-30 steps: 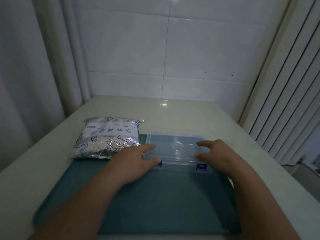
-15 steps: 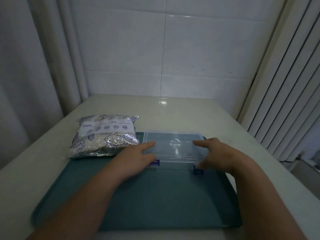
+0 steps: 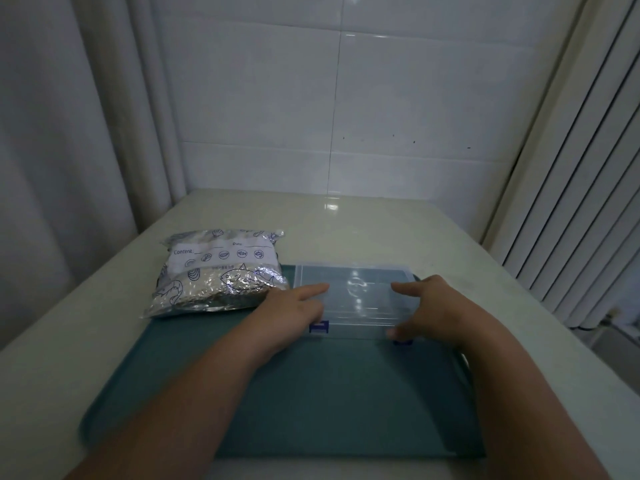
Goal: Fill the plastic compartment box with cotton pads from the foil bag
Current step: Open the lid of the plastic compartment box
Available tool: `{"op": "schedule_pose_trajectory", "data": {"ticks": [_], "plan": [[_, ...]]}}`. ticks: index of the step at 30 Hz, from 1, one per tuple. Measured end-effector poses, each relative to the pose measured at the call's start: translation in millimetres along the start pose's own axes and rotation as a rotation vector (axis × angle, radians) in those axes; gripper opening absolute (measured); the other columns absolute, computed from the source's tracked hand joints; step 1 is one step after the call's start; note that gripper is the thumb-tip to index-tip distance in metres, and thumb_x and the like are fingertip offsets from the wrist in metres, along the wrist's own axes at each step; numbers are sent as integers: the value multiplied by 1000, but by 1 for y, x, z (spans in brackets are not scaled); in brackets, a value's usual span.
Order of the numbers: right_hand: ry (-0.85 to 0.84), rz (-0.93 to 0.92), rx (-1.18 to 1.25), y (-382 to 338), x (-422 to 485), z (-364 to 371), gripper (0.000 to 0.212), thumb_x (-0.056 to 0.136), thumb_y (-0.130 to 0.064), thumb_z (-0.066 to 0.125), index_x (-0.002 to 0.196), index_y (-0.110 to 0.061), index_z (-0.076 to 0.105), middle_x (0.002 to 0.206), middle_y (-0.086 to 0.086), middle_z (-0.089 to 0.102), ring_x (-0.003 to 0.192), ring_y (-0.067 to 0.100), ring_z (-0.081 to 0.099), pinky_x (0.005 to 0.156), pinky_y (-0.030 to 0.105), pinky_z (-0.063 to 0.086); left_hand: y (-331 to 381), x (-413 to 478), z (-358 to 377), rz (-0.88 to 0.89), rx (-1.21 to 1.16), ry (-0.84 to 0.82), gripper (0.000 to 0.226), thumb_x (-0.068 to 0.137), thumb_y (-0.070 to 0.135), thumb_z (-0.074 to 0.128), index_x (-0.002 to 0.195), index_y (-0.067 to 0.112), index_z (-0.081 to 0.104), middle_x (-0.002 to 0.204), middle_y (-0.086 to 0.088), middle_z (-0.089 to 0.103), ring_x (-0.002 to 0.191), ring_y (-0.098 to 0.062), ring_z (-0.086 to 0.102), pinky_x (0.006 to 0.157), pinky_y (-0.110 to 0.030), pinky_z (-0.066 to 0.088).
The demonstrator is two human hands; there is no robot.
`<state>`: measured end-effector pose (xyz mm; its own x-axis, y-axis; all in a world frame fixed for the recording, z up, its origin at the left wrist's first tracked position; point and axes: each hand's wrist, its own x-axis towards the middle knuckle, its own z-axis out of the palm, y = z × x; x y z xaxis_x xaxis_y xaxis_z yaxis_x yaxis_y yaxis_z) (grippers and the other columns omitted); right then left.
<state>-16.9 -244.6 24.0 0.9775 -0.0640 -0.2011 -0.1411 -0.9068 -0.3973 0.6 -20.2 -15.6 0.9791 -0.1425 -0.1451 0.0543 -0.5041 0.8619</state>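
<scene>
Left hand lies on the near left corner of the plastic compartment box: index finger straight on the lid, thumb down at the front edge just beside the left blue latch, fingers loose, nothing clasped. Right hand mirrors it on the near right corner, index stretched over the lid toward the middle, thumb at the front wall just above the right blue latch, partly hiding it; fingers spread and relaxed, not wrapped round anything. Cannot tell whether either thumb presses a latch. Box sits between the two hands, touching both: flat rectangle of clear, glossy hard plastic, lid down, faint straight divider lines and a round embossed mark showing through, light glare on top. It rests near the far edge of a dark teal tray, matte with rounded corners and a low raised rim; both forearms reach over it. Foil bag lies flat just left of the box, close beside the left hand, partly on the tray's far left corner, partly on the table: crinkled shiny silver foil, pillow-shaped, white label panel with "Content" and "Date" lines, blue line drawings of fish and shells. Pale grainy fill shows in its lower part, too blurred to name. Table is smooth, cream, slightly glossy. Behind are large white glossy wall tiles, a pale pleated curtain on the left and white vertical slats on the right.
</scene>
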Motion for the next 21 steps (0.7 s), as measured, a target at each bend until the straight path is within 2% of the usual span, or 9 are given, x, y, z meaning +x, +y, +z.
{"op": "schedule_pose_trajectory", "data": {"ticks": [2,5,6,9,13,15,17,18,21], "plan": [[9,8,11,-1,0,0,91,70,-35,85,147,-33,38,145,4,27,128,28,43,102,34,39,2,1,2,-14,9,1,54,80,24,48,123,56,58,149,-25,35,121,-33,52,95,-37,46],[30,20,34,-1,1,1,91,66,-32,87,145,-31,42,143,3,30,125,28,46,100,35,41,5,4,6,8,36,-22,59,87,13,41,133,49,52,137,1,41,118,-26,44,93,-27,40],[36,23,36,-2,2,1,92,65,-31,88,145,-31,43,141,3,32,124,29,48,100,35,42,6,6,7,24,51,-39,57,91,11,40,136,45,51,134,6,44,125,-26,41,99,-27,37],[48,32,40,-3,3,2,92,62,-30,89,143,-31,45,138,4,36,120,30,51,100,38,46,6,10,8,22,36,-66,47,98,16,39,137,40,51,149,-5,40,140,-26,32,112,-32,26],[58,44,34,-3,6,4,92,60,-27,89,142,-30,47,136,5,39,117,30,52,98,39,47,5,9,11,27,40,-41,51,96,12,39,137,40,50,145,-3,41,136,-27,34,107,-30,29],[67,49,28,-4,6,5,91,61,-25,88,142,-30,47,136,6,38,118,31,52,97,38,48,7,5,13,23,52,-7,61,90,7,38,135,46,50,130,4,42,119,-27,42,99,-31,36],[72,54,20,-5,6,4,91,62,-25,88,142,-31,46,137,5,37,118,31,51,97,37,48,7,4,14,-14,24,38,67,84,6,39,128,55,52,131,-6,35,99,-23,43,87,-31,39],[72,54,16,-5,6,5,91,62,-26,88,142,-32,46,138,5,37,119,31,51,97,37,47,6,3,14,-20,16,48,67,82,7,40,125,57,53,134,-9,32,96,-22,43,86,-31,40],[70,54,34,-3,6,5,90,62,-25,88,142,-32,47,138,5,37,118,30,52,96,37,48,4,1,16,-5,34,50,68,76,10,43,120,61,54,135,-7,31,107,-24,46,92,-30,44]]}}
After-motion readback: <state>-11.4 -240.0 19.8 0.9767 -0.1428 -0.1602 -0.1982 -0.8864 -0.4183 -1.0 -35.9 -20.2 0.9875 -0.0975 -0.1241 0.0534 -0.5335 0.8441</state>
